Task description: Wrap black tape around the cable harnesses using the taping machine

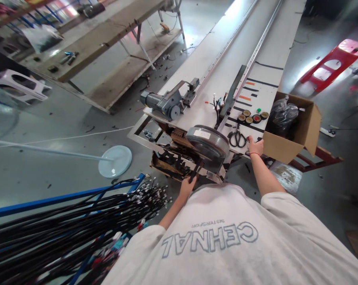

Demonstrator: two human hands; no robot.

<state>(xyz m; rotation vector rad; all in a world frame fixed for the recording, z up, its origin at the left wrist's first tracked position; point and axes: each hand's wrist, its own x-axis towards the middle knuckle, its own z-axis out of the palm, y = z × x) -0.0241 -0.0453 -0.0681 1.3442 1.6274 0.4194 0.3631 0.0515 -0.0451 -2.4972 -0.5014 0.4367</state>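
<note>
My left hand (187, 186) is closed around a black strip (194, 172) beside the metal frame at the table's near end. My right hand (255, 146) is closed at the near right edge of the long table (208, 89), on something dark with a bit of red that I cannot make out. Black-handled scissors (237, 138) lie just left of it, with several tape rolls (249, 120) behind them. A round dark reel (208, 143) with a white label sits at the table's near end. Behind the reel, wires with small connectors (217, 103) stick up beside a dark channel.
A motor unit (161, 102) is mounted at the table's left. An open cardboard box (281, 145) with bagged dark items stands at the right. Bundled black cables (107, 211) hang at lower left. A red stool (330, 65) and a round pale stand base (115, 161) are farther out.
</note>
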